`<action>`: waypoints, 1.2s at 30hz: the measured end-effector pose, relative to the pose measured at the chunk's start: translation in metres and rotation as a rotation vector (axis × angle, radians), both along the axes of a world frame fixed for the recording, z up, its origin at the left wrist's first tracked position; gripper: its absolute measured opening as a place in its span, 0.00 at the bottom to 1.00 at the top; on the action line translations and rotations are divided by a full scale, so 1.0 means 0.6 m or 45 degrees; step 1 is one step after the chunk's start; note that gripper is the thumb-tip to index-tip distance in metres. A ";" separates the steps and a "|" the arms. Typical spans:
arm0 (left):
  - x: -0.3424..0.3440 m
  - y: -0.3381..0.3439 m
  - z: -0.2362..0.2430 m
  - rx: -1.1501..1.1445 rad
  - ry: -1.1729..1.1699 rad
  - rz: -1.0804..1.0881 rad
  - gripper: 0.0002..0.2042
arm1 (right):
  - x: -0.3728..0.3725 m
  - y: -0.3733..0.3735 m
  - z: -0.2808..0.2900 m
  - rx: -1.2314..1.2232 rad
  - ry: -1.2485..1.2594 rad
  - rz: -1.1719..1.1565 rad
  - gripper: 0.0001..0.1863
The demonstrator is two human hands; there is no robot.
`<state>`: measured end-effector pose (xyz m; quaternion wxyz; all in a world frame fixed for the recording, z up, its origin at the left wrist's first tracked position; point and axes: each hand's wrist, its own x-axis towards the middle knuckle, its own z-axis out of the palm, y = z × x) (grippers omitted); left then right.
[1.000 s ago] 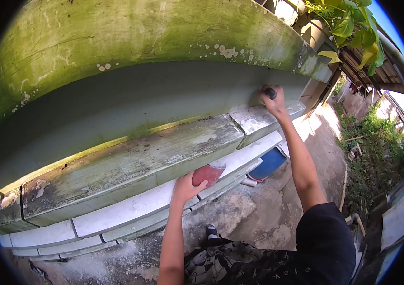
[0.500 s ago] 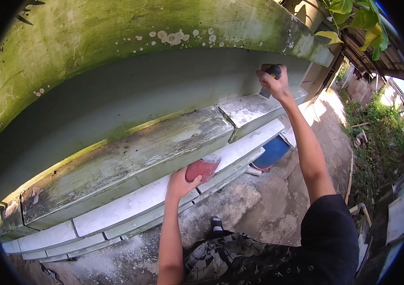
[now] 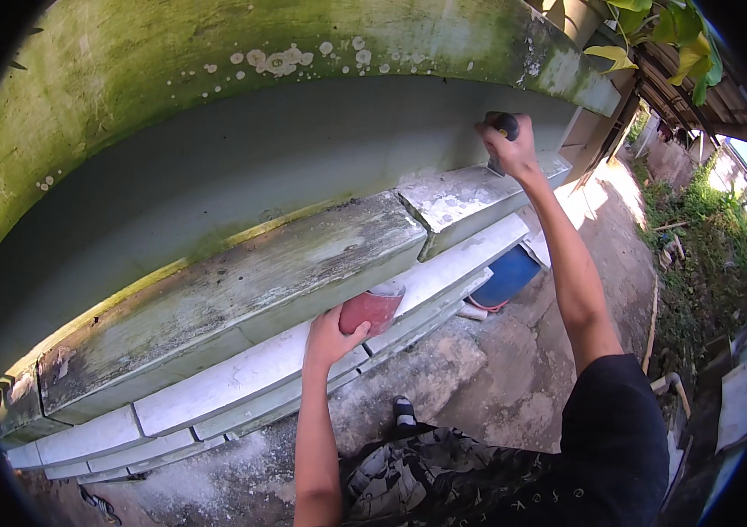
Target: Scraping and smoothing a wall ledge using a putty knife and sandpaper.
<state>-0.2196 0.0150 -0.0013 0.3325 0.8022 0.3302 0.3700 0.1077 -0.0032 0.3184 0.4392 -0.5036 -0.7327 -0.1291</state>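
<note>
My right hand (image 3: 517, 151) is closed around the dark handle of a scraper (image 3: 505, 126). The metal blade points down and meets the top of the upper ledge (image 3: 233, 281), near its far right end, close to the grey-green wall. Pale flaky patches (image 3: 451, 207) mark the ledge just left of the blade. Lower down, my left hand (image 3: 328, 341) grips a red cup-like container (image 3: 371, 314) from its left side, thumb across the front. The cup is tilted and held at the white lower ledge (image 3: 233, 373); what is in it cannot be seen.
A mossy, lichen-spotted slab (image 3: 215, 61) overhangs the recessed wall. Stepped ledges run below it from lower left to upper right. A blue container (image 3: 514, 277) stands beneath the right end, beside a rough concrete floor (image 3: 514, 378). Plants (image 3: 698, 228) grow at the right.
The scraper and my right hand have shifted slightly right along the ledge. My left hand keeps its hold on the red container. The whole view has tilted a little.
</note>
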 end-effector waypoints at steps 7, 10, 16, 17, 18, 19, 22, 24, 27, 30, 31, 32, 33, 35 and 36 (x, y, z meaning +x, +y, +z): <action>0.002 0.010 0.004 -0.143 0.047 -0.036 0.38 | -0.006 0.002 -0.016 0.022 -0.163 0.027 0.19; -0.004 0.001 0.000 -0.009 0.023 -0.033 0.38 | 0.010 -0.018 -0.015 -0.009 0.225 0.090 0.18; -0.003 0.000 0.007 -0.006 0.058 -0.010 0.38 | -0.029 0.008 0.021 -0.056 0.289 0.237 0.17; -0.005 0.000 0.007 -0.018 0.049 -0.016 0.38 | -0.033 -0.016 0.027 -0.055 0.379 0.256 0.17; -0.005 -0.001 0.005 -0.019 0.050 -0.015 0.38 | -0.033 -0.020 0.017 -0.057 0.380 0.257 0.17; -0.005 -0.001 0.002 0.014 0.043 -0.007 0.38 | -0.032 -0.021 0.005 -0.073 0.386 0.258 0.16; 0.000 0.006 -0.002 -0.018 0.108 0.050 0.38 | -0.034 -0.018 0.006 -0.044 0.322 0.259 0.17; -0.002 0.006 -0.005 -0.003 0.036 0.005 0.38 | -0.043 -0.018 0.028 0.051 0.170 0.266 0.17; -0.003 0.001 -0.006 -0.021 0.079 0.062 0.38 | -0.042 -0.034 0.025 -0.110 0.324 0.280 0.16; 0.001 -0.002 0.003 -0.094 0.093 0.008 0.37 | -0.034 -0.004 -0.006 -0.022 -0.013 0.092 0.16; -0.005 -0.002 0.001 -0.099 0.095 0.023 0.37 | -0.051 -0.015 0.005 -0.050 0.087 0.183 0.15; -0.010 -0.003 -0.002 -0.099 0.091 0.031 0.37 | -0.068 -0.027 0.016 -0.079 0.188 0.274 0.15; -0.009 -0.004 0.001 -0.093 0.084 0.019 0.37 | -0.074 -0.051 0.027 -0.086 0.280 0.366 0.15; 0.001 -0.005 0.006 -0.094 0.095 0.025 0.36 | -0.054 -0.015 -0.005 -0.040 0.164 0.246 0.16; 0.002 -0.003 0.008 -0.097 0.108 0.041 0.36 | -0.061 0.001 -0.009 0.004 0.050 0.137 0.17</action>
